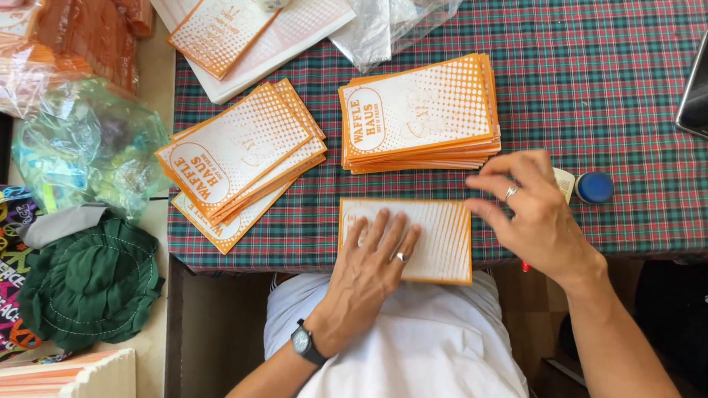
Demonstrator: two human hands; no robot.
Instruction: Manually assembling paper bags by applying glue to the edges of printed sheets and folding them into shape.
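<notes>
Left hand point(375, 253) flat, fingers spread, on one orange-and-white paper bag point(441, 240); right hand point(531, 208) open at its edge; two bag stacks point(419, 113) beyond.

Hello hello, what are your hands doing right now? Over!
Left hand flat on orange-and-white paper sleeve. Right hand at its right edge, holding nothing. Stack of sleeves just behind. Over.

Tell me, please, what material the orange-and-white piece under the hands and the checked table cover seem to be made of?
The orange-and-white piece looks like thin matte paper or light card: it lies flat, with crisp edges and printed dots. The left hand presses on it. The checked table cover looks like woven cloth, matte, though a coated surface cannot be ruled out.
</notes>
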